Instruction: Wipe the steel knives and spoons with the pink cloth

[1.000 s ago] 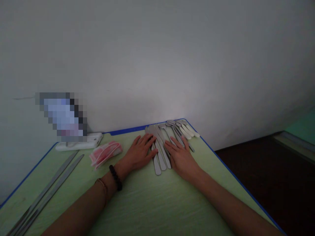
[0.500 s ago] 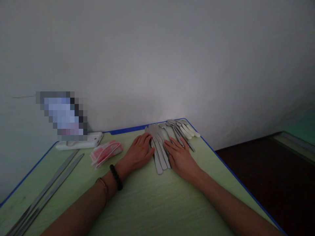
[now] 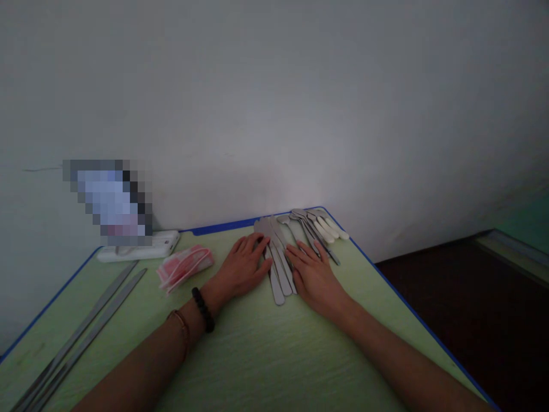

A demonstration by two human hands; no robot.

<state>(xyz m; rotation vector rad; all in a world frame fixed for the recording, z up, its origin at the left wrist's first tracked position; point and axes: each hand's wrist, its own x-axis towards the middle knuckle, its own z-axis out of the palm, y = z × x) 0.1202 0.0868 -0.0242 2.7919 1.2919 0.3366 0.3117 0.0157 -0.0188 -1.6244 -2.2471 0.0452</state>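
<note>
A bunch of silver table knives (image 3: pixel 281 273) lies fanned near the back of the table, rounded ends towards me. My left hand (image 3: pixel 242 266) rests at their left side, fingers loosely stretched and the index fingertip on the knives. On the other side, my right hand (image 3: pixel 317 277) lies flat with its fingers extended, touching the right edge of the bunch. Just beyond its fingers are a spoon (image 3: pixel 285 220) and a cluster of silver cutlery (image 3: pixel 303 220), partly covered by that hand. Neither hand grips anything.
Several white-handled utensils (image 3: pixel 337 229) lie at the back right corner. A pink-and-white packet or folded cloth (image 3: pixel 185 266) is left of my left hand. Long flat knives (image 3: pixel 92 323) lie far left, near a white stand (image 3: pixel 139 247) with a blurred-out screen. A wall rises behind the table.
The fingers of my left hand have shifted slightly, with the index finger reaching a little further right over the knives. My right hand has barely moved.
</note>
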